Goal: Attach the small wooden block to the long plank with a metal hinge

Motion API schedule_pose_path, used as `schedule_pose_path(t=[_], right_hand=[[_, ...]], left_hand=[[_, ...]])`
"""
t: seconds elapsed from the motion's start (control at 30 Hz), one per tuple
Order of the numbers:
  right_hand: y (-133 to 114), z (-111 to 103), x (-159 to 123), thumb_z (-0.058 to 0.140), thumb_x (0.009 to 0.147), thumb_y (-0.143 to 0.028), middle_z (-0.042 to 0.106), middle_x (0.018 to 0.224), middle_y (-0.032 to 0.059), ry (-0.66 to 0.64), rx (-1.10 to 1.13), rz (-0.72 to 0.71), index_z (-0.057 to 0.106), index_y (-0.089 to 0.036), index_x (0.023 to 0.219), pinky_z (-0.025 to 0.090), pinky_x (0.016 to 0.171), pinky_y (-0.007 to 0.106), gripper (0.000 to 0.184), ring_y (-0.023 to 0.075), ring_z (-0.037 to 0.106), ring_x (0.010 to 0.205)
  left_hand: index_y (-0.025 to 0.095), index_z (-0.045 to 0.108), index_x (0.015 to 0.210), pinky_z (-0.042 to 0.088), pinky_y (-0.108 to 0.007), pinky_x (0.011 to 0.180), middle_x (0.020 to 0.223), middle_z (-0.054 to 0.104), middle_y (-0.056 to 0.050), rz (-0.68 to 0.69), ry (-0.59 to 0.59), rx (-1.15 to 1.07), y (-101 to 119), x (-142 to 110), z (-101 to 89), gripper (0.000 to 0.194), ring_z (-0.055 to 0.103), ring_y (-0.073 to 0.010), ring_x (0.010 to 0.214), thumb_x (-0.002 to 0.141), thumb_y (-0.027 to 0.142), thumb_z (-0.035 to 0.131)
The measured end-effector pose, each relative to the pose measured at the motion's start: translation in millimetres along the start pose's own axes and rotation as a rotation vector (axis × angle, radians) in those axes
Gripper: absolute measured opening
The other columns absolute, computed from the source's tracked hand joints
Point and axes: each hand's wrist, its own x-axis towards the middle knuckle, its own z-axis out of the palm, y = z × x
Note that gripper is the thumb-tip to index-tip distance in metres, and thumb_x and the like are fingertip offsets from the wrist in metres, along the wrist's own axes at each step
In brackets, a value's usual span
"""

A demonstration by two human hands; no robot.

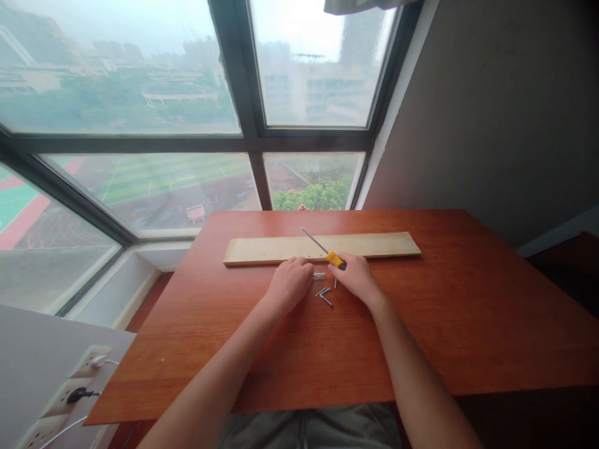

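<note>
My right hand is closed around the yellow and black handle of a screwdriver. Its metal shaft points up and to the left, over a long pale wooden board lying flat. Fingers curled, my left hand rests by the board's near edge. From its fingertips sticks out a small silver metal hinge, partly hidden by the hand. Several loose screws lie on the table just in front. One more screw shows under my right hand; whether it is held, I cannot tell. Small dark marks dot the board near the screwdriver.
Everything lies on a reddish-brown wooden table. Large dark-framed windows stand behind it, with a grey wall at the right. Power sockets with plugged-in cables sit at the lower left, beside the table's edge.
</note>
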Motion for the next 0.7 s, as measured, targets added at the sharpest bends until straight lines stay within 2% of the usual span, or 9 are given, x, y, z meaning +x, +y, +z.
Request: schedule_pose_path(t=[0.17,0.3,0.47,0.7], right_hand=[[0,0,0,0.059,0.079,-0.031,0.069,0.075,0.0035,0.009,0.004,0.007,0.067,-0.021,0.079,0.035,0.062,0.025,0.013,0.0172,0.058,0.07],[1,1,1,0.059,0.079,-0.034,0.068,0.073,0.0033,0.029,0.001,0.018,0.066,-0.021,0.077,0.034,0.061,0.025,0.016,0.0168,0.056,0.068],[1,0,2,0.058,0.081,-0.035,0.068,0.073,0.0037,0.054,0.0,0.034,0.067,-0.021,0.078,0.034,0.06,0.025,0.017,0.0169,0.056,0.068],[-1,0,1,0.057,0.081,-0.035,0.068,0.074,0.0036,0.058,0.0,0.034,0.067,-0.021,0.079,0.033,0.06,0.025,0.017,0.017,0.056,0.068]], left_hand=[[0.02,0.071,0.088,0.045,-0.029,0.079,0.095,0.066,-0.007,-0.014,0.04,-0.065,-1,-4,1.7,0.024,0.06,-0.0191,0.089,0.095,0.023,0.049],[0.023,0.072,0.092,0.044,-0.027,0.079,0.096,0.066,-0.004,-0.061,0.142,-0.11,-2,-2,1.3,0.024,0.059,-0.0175,0.09,0.097,0.029,0.049],[0.024,0.07,0.094,0.043,-0.028,0.074,0.1,0.066,-0.005,-0.128,0.222,-0.064,-4,5,-1.7,0.025,0.056,-0.0183,0.094,0.098,0.03,0.046],[0.024,0.068,0.088,0.041,-0.029,0.069,0.1,0.064,-0.006,-0.17,0.145,-0.008,-4,13,2.7,0.022,0.054,-0.0202,0.092,0.096,0.026,0.048]])
